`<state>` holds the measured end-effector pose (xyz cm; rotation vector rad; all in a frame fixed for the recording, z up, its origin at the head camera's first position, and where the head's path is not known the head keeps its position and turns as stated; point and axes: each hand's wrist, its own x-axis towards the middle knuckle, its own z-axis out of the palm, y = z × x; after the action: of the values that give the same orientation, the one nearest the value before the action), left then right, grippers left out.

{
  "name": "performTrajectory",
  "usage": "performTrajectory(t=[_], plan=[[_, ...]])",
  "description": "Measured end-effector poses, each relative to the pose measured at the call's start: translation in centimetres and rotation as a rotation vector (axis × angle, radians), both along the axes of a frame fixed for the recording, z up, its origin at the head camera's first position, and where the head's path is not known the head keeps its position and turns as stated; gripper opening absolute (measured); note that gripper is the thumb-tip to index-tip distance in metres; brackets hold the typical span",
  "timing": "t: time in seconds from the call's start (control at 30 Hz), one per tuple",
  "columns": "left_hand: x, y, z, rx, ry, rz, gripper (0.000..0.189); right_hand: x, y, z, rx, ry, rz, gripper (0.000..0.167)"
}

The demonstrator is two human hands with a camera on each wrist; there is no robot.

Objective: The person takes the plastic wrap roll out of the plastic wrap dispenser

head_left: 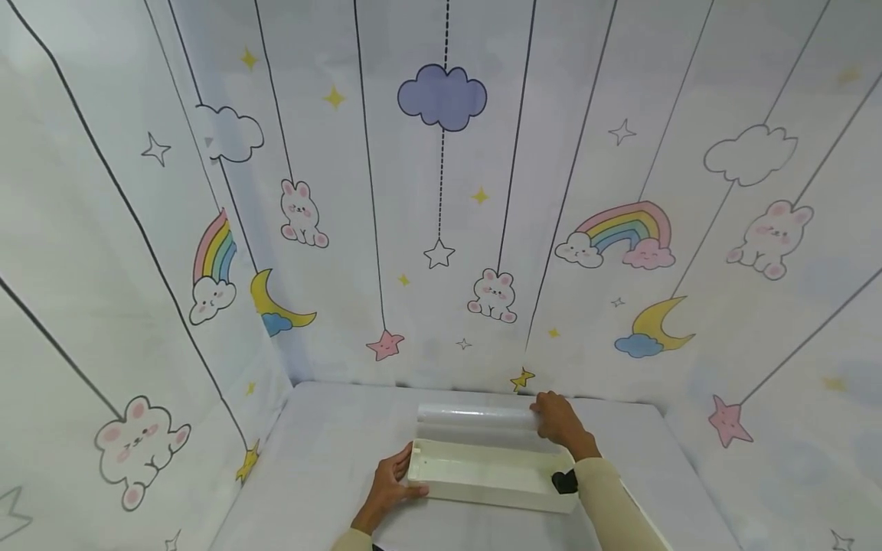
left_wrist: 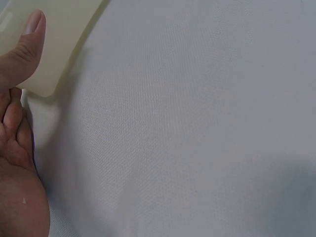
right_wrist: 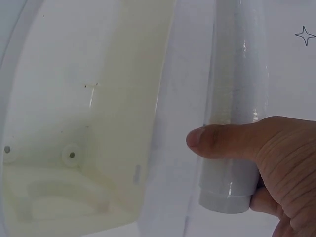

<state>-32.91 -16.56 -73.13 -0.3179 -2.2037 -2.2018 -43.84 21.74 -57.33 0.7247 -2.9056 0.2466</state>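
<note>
A long, open cream plastic box [head_left: 496, 499] sits on the white surface in the head view. My left hand [head_left: 390, 487] grips its left end, and the left wrist view has the thumb [left_wrist: 34, 42] lying flat along the box wall [left_wrist: 64, 44]. Behind the box, parallel to it, lies a shiny roll of clear plastic wrap [head_left: 475, 415]. My right hand [head_left: 560, 419] holds the roll near its right end. Seen from the right wrist, the thumb [right_wrist: 222, 140] crosses over the wrap, while the other fingers are mostly hidden beneath. A pale core end [right_wrist: 224, 202] sticks out past the wrap.
The white cloth-like surface [head_left: 331, 436] extends around the box. Behind it rises a white backdrop [head_left: 441, 329] printed with clouds, rabbits and stars, which also covers both sides. A black item [head_left: 565, 482] at my right wrist overlaps the box's right end.
</note>
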Motion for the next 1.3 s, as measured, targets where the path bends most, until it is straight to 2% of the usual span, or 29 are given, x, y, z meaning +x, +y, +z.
performTrajectory(t=[0.17,0.27,0.4,0.57,0.8,1.1,1.3], plan=[[0.4,0.1,1.0,-0.025,0.008,0.006,0.109,0.0,0.1,-0.5,-0.011,0.012,0.018,0.030],[0.9,0.4,1.7,-0.054,0.037,0.009,0.106,-0.1,0.2,-1.0,-0.022,0.016,0.023,0.031],[1.1,0.4,1.6,-0.078,0.069,0.015,0.104,0.0,0.1,-1.2,-0.042,-0.006,0.012,0.040],[1.1,0.4,1.3,-0.080,0.058,0.016,0.105,-0.3,0.1,-1.7,-0.039,-0.032,-0.010,0.041],[0.4,0.2,0.7,-0.046,0.003,0.008,0.110,-0.7,0.0,-2.1,-0.074,-0.080,-0.056,0.045],[0.1,0.1,0.2,0.000,0.000,-0.004,0.113,-1.0,0.5,-3.6,-0.114,-0.121,-0.083,0.048],[0.2,0.1,0.3,-0.028,0.032,0.002,0.110,-1.1,0.8,-4.1,-0.098,-0.115,-0.072,0.047]])
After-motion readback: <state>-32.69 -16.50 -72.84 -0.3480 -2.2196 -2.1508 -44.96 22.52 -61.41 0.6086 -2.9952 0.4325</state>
